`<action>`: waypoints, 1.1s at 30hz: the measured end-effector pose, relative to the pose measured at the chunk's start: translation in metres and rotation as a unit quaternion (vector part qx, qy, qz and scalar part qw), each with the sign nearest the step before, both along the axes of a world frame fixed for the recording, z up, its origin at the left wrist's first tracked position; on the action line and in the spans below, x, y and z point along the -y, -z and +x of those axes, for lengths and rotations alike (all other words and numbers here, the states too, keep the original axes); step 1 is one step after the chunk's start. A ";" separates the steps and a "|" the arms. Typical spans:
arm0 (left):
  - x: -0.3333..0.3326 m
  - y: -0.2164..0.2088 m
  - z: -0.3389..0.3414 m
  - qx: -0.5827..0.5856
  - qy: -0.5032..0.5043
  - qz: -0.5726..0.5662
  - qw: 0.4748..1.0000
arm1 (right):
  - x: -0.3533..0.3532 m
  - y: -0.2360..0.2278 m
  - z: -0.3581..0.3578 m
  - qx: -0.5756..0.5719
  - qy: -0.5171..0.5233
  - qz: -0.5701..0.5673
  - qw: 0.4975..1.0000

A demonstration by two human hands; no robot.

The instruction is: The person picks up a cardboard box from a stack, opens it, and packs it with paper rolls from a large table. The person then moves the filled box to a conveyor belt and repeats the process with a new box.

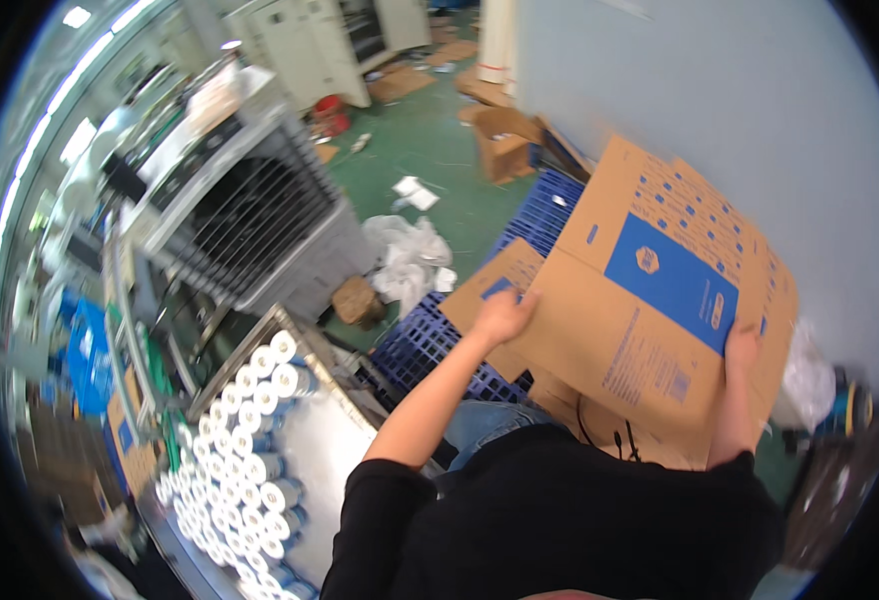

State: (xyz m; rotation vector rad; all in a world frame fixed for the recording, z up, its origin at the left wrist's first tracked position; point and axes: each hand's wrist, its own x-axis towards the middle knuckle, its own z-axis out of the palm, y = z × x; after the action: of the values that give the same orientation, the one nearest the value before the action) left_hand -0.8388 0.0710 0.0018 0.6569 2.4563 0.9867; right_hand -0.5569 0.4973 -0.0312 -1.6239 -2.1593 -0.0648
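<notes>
Green workshop flooring spreads out below, littered with cardboard scraps and a heap of crumpled white plastic wrap (pixel 412 255), with a pale blue wall (pixel 740 90) rising on the right. A flattened cardboard carton (pixel 650 300), brown with a blue printed panel, is held up in front of that wall, tilted so its top leans away to the right. It hangs over a blue plastic pallet (pixel 430 345) and over more flat cartons stacked below it.

The left hand (pixel 503 315) grips the carton's lower left edge, just beside a loose flap; its fingers curl over the edge, thumb underneath as far as I can tell. The right hand (pixel 742 350) clasps the lower right edge, fingers wrapped round the board and pressed together. Both forearms are bare below pushed-up black sleeves.

To the person's left, a metal tray table (pixel 335 430) carries many small white-capped cylinders (pixel 250 440) standing upright in rows, well apart from the carton. Behind it stands a grey louvred machine (pixel 250 215).

To handle the carton well from here, my judgement is that both hands should keep opposite edges, pushing them toward each other so the flat sleeve squares up along its creases rather than buckling across the printed panel. The loose flap near the left hand could catch on the pallet, so the board is best kept lifted above it.
</notes>
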 end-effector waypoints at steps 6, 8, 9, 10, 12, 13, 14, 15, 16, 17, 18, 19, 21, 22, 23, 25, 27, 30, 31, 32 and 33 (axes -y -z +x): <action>0.116 -0.020 0.007 -0.007 -0.236 0.016 0.972 | 0.061 -0.001 -0.104 -0.111 -0.208 -0.094 0.967; 0.170 -0.042 0.041 -0.011 -0.339 0.110 0.934 | 0.077 -0.009 -0.147 -0.242 -0.288 -0.198 0.905; 0.195 -0.055 0.062 -0.023 -0.385 0.147 0.911 | 0.085 -0.008 -0.170 -0.321 -0.325 -0.241 0.856; 0.211 -0.062 0.093 -0.026 -0.428 0.182 0.885 | 0.087 -0.016 -0.184 -0.384 -0.351 -0.288 0.804; 0.257 -0.061 0.143 -0.078 -0.542 0.172 0.819 | 0.169 -0.076 -0.230 -0.300 -0.417 -0.471 0.717; 0.274 -0.062 0.171 -0.108 -0.597 0.189 0.772 | 0.219 -0.102 -0.245 -0.297 -0.442 -0.521 0.667; 0.288 -0.061 0.203 -0.138 -0.647 0.204 0.721 | 0.265 -0.119 -0.260 -0.290 -0.462 -0.569 0.615; 0.294 -0.062 0.232 -0.171 -0.691 0.218 0.668 | 0.300 -0.128 -0.277 -0.290 -0.515 -0.554 0.586; 0.297 -0.064 0.258 -0.223 -0.726 0.261 0.596 | 0.339 -0.140 -0.293 -0.290 -0.567 -0.538 0.552; 0.301 -0.050 0.278 -0.212 -0.764 0.243 0.559 | 0.381 -0.151 -0.310 -0.312 -0.606 -0.538 0.495; 0.306 -0.028 0.304 -0.197 -0.800 0.220 0.521 | 0.426 -0.161 -0.315 -0.330 -0.636 -0.543 0.437; 0.307 -0.010 0.334 -0.160 -0.828 0.133 0.521 | 0.472 -0.175 -0.309 -0.288 -0.694 -0.527 0.397; 0.298 0.046 0.395 -0.109 -0.832 -0.106 0.533 | 0.559 -0.192 -0.283 -0.228 -0.796 -0.482 0.285; 0.289 0.043 0.408 -0.114 -0.851 -0.077 0.507 | 0.596 -0.198 -0.265 -0.208 -0.840 -0.450 0.221; 0.284 0.037 0.413 -0.170 -0.870 -0.096 0.452 | 0.629 -0.202 -0.246 -0.174 -0.883 -0.398 0.178; 0.279 0.003 0.423 -0.268 -0.881 -0.157 0.356 | 0.681 -0.200 -0.203 -0.143 -0.942 -0.291 0.091; 0.281 -0.043 0.441 -0.344 -0.863 -0.239 0.282 | 0.719 -0.184 -0.166 -0.138 -0.968 -0.207 -0.004; 0.289 -0.088 0.475 -0.380 -0.813 -0.390 0.205 | 0.747 -0.160 -0.136 -0.129 -0.983 -0.066 -0.113; 0.291 -0.089 0.492 -0.315 -0.812 -0.427 0.243 | 0.751 -0.152 -0.128 -0.131 -0.980 -0.032 -0.146; 0.293 -0.088 0.507 -0.248 -0.806 -0.456 0.284 | 0.752 -0.146 -0.124 -0.135 -0.975 0.005 -0.175; 0.295 -0.088 0.518 -0.183 -0.795 -0.477 0.327 | 0.748 -0.141 -0.124 -0.053 -0.986 0.054 -0.145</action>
State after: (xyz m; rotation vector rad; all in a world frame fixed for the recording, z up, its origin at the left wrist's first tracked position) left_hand -0.3208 -0.2238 0.0902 -2.5024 2.5968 -0.7011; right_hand -0.6805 -0.2502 0.1094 -2.8353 1.4830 -0.6787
